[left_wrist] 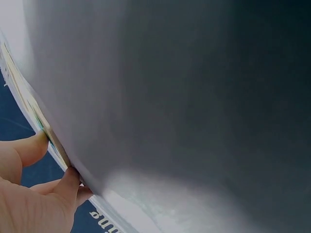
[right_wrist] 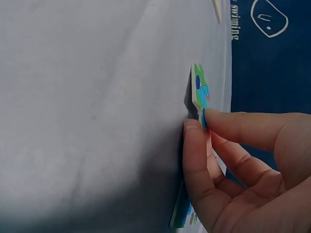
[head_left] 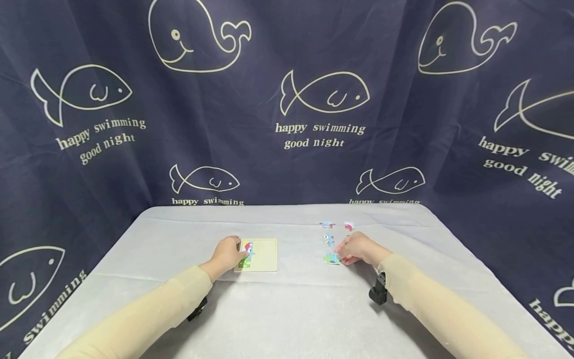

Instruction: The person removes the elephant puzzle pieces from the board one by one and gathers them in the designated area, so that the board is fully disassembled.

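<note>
At the left edge of a cream puzzle board (head_left: 265,257), my left hand (head_left: 227,255) grips the rim, thumb on top and fingers along the side. A strip of joined picture in red, blue and green lies in the board's left part, partly covered by the thumb. My right hand (head_left: 358,248) pinches a green and blue puzzle piece (right_wrist: 199,87) between thumb and finger, tilted just above the table. Close by lie a blue piece with an eye (head_left: 329,239), a blue and purple piece (head_left: 327,225) and a red and white piece (head_left: 350,226).
A pale grey cloth covers the table (head_left: 296,319). Behind it hangs a dark blue curtain (head_left: 260,149) with whale and fish prints. In the right wrist view, another blue-green piece (right_wrist: 181,211) lies on the table below the hand.
</note>
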`<state>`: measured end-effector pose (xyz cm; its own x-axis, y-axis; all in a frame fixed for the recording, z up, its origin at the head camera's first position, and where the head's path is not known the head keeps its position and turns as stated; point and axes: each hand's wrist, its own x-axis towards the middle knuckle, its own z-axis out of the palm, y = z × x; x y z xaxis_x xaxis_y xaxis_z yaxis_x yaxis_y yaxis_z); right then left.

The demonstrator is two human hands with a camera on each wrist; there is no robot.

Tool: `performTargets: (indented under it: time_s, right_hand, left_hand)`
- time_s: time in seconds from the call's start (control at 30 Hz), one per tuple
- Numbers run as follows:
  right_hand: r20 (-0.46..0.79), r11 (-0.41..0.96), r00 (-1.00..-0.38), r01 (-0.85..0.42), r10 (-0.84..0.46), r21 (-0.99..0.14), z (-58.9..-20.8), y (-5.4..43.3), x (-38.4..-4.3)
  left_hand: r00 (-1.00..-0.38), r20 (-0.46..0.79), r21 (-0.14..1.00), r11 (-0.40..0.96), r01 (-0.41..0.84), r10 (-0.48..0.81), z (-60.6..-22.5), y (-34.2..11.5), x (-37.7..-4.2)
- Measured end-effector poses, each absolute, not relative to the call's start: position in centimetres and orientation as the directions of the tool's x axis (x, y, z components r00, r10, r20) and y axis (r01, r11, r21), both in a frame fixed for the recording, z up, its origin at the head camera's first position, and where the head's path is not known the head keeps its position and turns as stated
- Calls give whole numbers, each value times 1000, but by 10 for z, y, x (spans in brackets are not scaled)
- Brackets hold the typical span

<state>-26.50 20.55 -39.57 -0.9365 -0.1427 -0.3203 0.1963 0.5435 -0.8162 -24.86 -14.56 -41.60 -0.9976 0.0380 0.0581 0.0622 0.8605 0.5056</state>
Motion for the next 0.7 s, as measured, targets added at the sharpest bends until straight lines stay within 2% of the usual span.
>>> performTargets:
  time_s: [0.5,0.7]
  right_hand:
    - [-231,669,-970,126,-71,-733,-395,200,-260]
    - [-225,671,-973,131,-55,-730,-397,199,-262]
  left_hand:
    - [-997,66,489,869,71,44,-420,-148,-252]
    - [-995,76,476,875,87,58,-420,-148,-252]
